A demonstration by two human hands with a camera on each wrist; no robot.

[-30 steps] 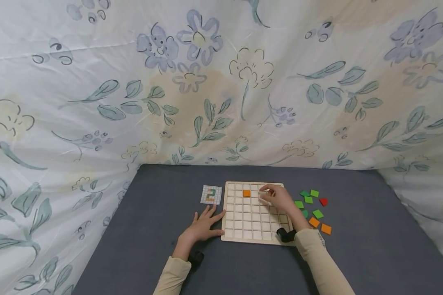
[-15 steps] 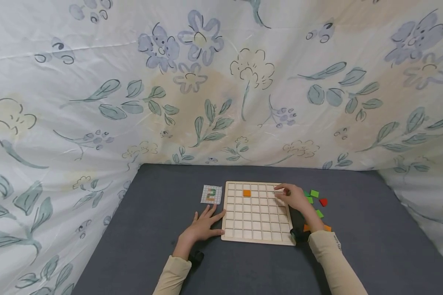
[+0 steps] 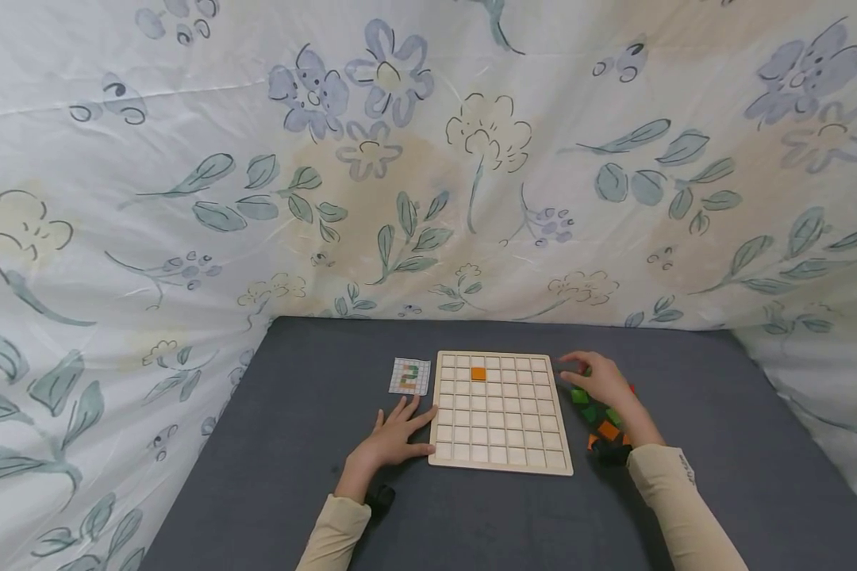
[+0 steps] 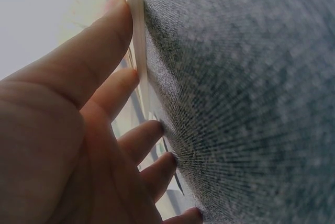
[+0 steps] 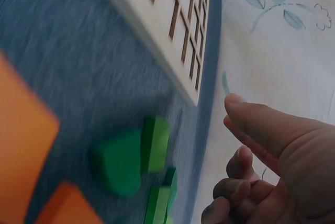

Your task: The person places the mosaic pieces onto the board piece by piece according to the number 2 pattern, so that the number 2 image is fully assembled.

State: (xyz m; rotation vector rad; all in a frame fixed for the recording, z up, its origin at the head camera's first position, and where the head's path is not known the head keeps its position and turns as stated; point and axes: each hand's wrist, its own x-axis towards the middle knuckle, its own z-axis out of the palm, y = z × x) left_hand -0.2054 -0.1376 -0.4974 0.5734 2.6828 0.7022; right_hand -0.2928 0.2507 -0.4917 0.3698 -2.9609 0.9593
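Note:
A light wooden grid board (image 3: 496,414) lies flat on the dark table, with one orange square tile (image 3: 478,373) in a cell of its upper rows. My left hand (image 3: 391,440) rests at the board's left edge with fingers spread, its thumb and index fingertips against the side. Beyond the board's right edge, my right hand (image 3: 603,382) hovers over loose coloured pieces. In the right wrist view its thumb and index finger reach forward, the other fingers loosely bent, with nothing held. Below them lie green pieces (image 5: 118,164) and an orange piece (image 5: 18,140), partly cut off.
A small printed card (image 3: 409,377) with a coloured grid pattern lies left of the board, just beyond my left fingertips. The dark tabletop (image 3: 314,381) ends at a hanging floral cloth (image 3: 428,198) at the back. My right forearm partly covers the loose pieces.
My right hand has moved right, from above the board to over the loose pieces beyond its right edge. My left hand and the orange tile on the board have stayed put.

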